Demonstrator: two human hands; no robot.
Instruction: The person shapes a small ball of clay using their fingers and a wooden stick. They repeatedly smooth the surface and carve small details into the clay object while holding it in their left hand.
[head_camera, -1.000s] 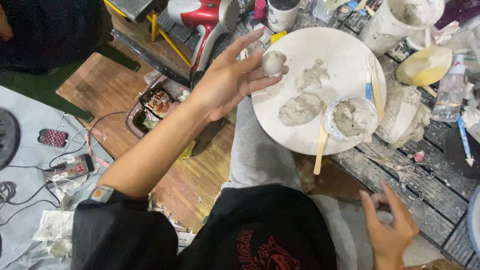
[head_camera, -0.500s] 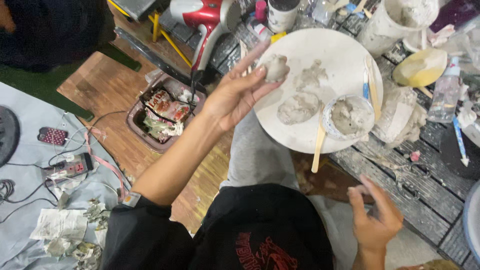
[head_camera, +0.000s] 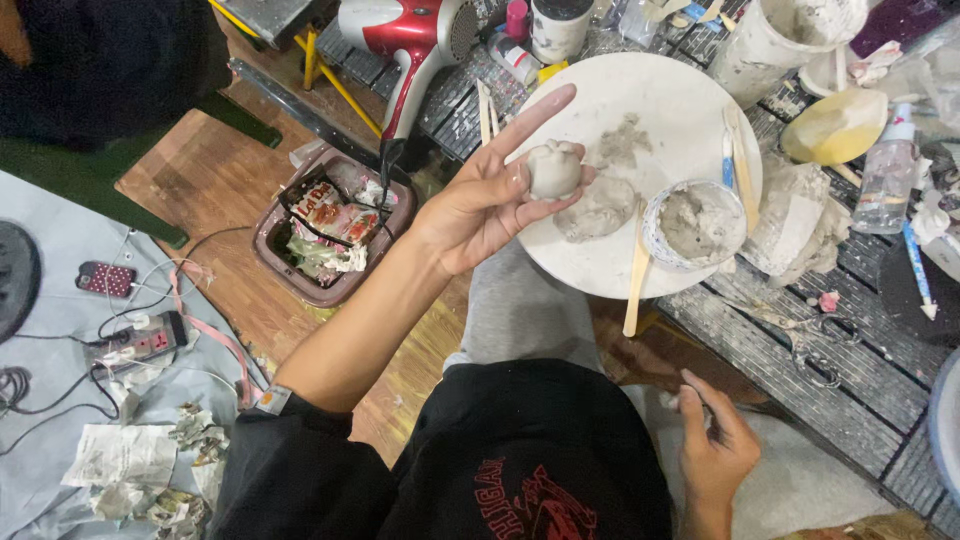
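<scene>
Left grip: the left hand (head_camera: 480, 210) pinches a small grey clay lump (head_camera: 553, 170) between thumb and middle fingers, index finger pointing free toward the upper centre of the frame.
Clay position: held in the air at centre frame, just over the near edge of the round white board (head_camera: 680, 90), not resting on it.
Right hand: the right hand (head_camera: 715, 450) sits low at the lower right, fingers loosely curled, holding nothing that can be made out.
Doing it well: a light pinch looks best, since soft clay dents under pressure; support from below would keep the knobbed top intact.
On the board: a flattened clay patch (head_camera: 597, 210) lies just beside the lump, with a small bowl of wet clay (head_camera: 697, 222) to its right.
Tools: a wooden stick (head_camera: 637, 285) hangs off the board's lower rim.
Further out: a red hair dryer (head_camera: 410, 35) at the upper centre, a basket of wrappers (head_camera: 325, 235) at left of centre.
</scene>
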